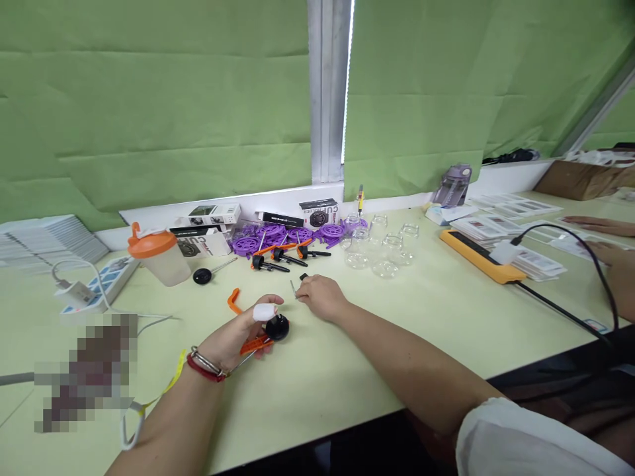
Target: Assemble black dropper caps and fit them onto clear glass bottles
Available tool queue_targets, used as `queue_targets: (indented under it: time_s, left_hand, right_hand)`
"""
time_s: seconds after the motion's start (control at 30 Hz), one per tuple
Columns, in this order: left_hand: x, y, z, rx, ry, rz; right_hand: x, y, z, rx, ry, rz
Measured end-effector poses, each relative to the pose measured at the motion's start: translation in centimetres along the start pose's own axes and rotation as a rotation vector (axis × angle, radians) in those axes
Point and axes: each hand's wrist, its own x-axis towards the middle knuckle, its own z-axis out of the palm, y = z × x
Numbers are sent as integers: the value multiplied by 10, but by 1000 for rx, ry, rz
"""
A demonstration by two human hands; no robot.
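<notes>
My left hand (248, 330), its thumb wrapped in white, is closed around an orange plastic handle (254, 344). A round black knob (276, 326) on a thin metal shaft shows in the same hand. To the right, my right hand (321, 297) rests low over the table with fingers curled together. At its fingertips is a thin metal rod (293, 288), and a small black piece (303, 277) shows by its knuckles. An orange curved piece (234, 301) lies just beyond my left hand. Several black-and-orange parts (278, 258) lie in a row farther back.
Purple plastic discs (297, 236) and printed boxes (198, 241) sit against the wall. Clear glass cups (384, 248) stand right of them. An orange-lidded shaker (161, 254) and a white power strip (106, 284) are left. Rightward are a yellow power strip (476, 258) and another person's hand (608, 258).
</notes>
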Motion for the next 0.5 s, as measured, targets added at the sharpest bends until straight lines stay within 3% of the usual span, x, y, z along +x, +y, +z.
queue_targets:
  time_s: [0.17,0.5]
  left_hand:
    - [3,3,-3,32,-61,-44]
    - [7,5,-1,80,-72,-86]
  right_hand:
    - [0,1,-3,16,-30,29]
    - [1,0,-6,123,-109,133]
